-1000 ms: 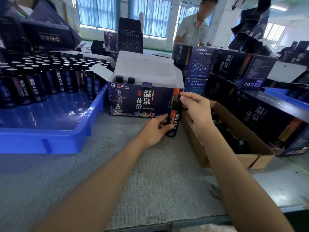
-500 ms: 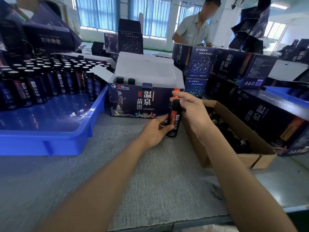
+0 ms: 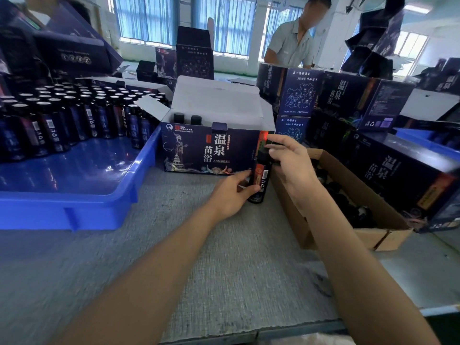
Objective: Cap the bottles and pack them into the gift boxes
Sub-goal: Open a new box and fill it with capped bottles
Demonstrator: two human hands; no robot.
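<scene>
Blue plastic tray, far left: rows of uncapped dark bottles. Open dark-blue printed cardboard gift box, centre: two capped bottles inside. The dark glass bottle with an orange label appears to stand on the grey mat at the box's right corner. The left hand grips its lower body; the right hand pinches its top, hiding the cap. Judgement: light, rigid, smooth, breakable. Hold the labelled barrel. Brown cardboard carton, right.
</scene>
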